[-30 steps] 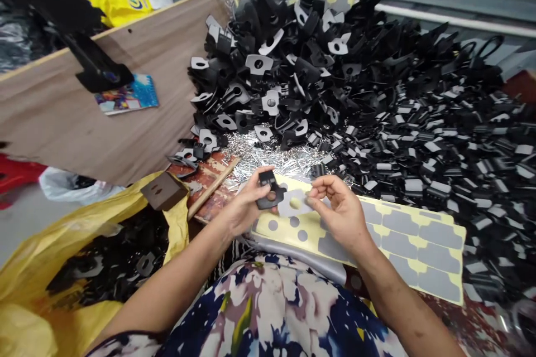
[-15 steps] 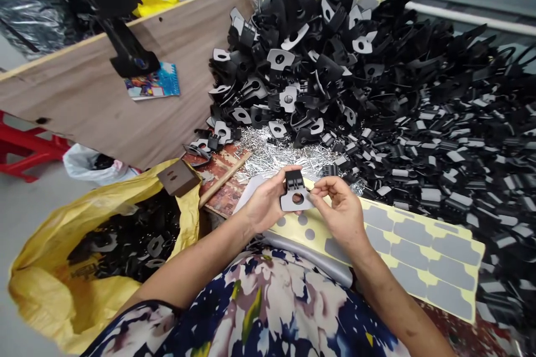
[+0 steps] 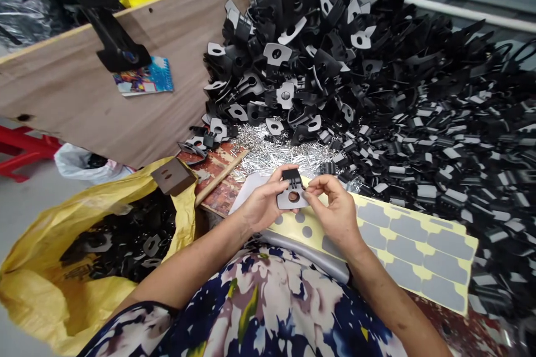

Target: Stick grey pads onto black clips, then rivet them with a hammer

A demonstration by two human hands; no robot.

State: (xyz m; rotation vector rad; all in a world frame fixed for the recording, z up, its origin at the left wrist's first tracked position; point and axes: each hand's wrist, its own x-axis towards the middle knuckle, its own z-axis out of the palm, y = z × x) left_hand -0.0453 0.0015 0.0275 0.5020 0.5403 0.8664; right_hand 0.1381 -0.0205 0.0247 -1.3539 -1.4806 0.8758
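A black plastic clip part [image 3: 291, 179] with a grey sticker pad on its flat face and a round hole through it is in my left hand [image 3: 264, 202]. The thumb lies on its left side, with the other fingers behind. My right hand [image 3: 337, 211] pinches at the right edge of the grey pad, thumb against forefinger; whether a small piece sits between those fingertips is hidden. Below both hands lies a yellow backing sheet [image 3: 419, 276] with grey die-cut stickers and round dots. Silver metal pins [image 3: 272, 156] form a heap just beyond my hands.
Large black clip parts [image 3: 276, 83] are piled at the back, smaller black pieces [image 3: 422, 189] at the right. A yellow sack [image 3: 37, 251] of black parts stands left, a brown block [image 3: 172, 175] at its rim. A wooden stick [image 3: 221, 177] lies before the wooden board [image 3: 138, 122].
The whole view has shifted slightly, moving the scene a little left and up. Both hands keep their hold on the clip part, which looks much the same.
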